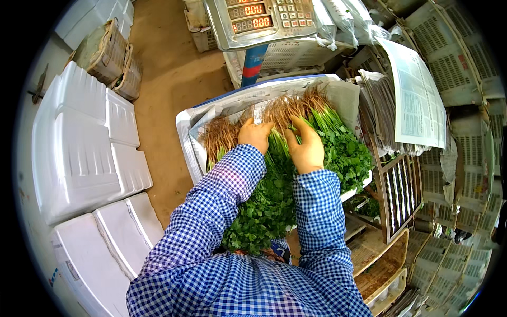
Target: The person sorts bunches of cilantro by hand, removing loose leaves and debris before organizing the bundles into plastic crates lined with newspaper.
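Bunches of coriander lie side by side in a white foam box lined with newspaper. Their brown roots point to the far side and their green leaves toward me. My left hand rests on the stems just below the roots, thumb and forefinger apart. Facing it, my right hand has its fingers spread against the other side of the middle stems. Between the two hands lies a strip of green stems and roots. The undersides of both hands are hidden, and neither hand lifts anything.
A digital scale with a lit display stands beyond the box on a blue post. White foam boxes are stacked at left. To the right are stacked newspapers, a metal rack and paper-lined crates.
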Available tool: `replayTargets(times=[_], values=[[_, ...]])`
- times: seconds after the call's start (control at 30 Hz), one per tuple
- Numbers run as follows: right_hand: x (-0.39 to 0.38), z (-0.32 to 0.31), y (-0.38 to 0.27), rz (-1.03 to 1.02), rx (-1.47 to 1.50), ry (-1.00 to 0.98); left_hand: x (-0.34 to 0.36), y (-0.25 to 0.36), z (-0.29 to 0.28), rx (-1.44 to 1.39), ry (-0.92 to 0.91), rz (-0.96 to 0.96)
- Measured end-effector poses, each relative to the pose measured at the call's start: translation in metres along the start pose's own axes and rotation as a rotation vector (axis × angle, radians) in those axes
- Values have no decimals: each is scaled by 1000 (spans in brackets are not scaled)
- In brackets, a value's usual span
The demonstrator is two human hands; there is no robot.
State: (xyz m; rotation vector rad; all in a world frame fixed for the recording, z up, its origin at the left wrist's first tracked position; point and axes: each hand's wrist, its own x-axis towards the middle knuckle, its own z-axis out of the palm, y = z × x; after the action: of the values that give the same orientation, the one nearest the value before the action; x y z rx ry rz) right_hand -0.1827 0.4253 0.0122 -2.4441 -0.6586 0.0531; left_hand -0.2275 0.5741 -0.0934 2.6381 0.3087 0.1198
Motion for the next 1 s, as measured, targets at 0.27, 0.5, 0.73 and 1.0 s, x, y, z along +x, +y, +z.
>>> replayTargets(times=[0.27, 0.5, 0.73, 1.0], values=[[-12, 67, 65, 243, 176, -110, 2, 16, -30, -296, 50, -161], [-7, 71, 82, 207, 220, -174, -40, 34, -84, 25, 97, -207], [13, 21, 47, 151, 180, -510, -129, 101, -39, 214, -99, -530], [30, 13, 20, -294, 394, -358, -141, 87, -29, 112, -48, -498]])
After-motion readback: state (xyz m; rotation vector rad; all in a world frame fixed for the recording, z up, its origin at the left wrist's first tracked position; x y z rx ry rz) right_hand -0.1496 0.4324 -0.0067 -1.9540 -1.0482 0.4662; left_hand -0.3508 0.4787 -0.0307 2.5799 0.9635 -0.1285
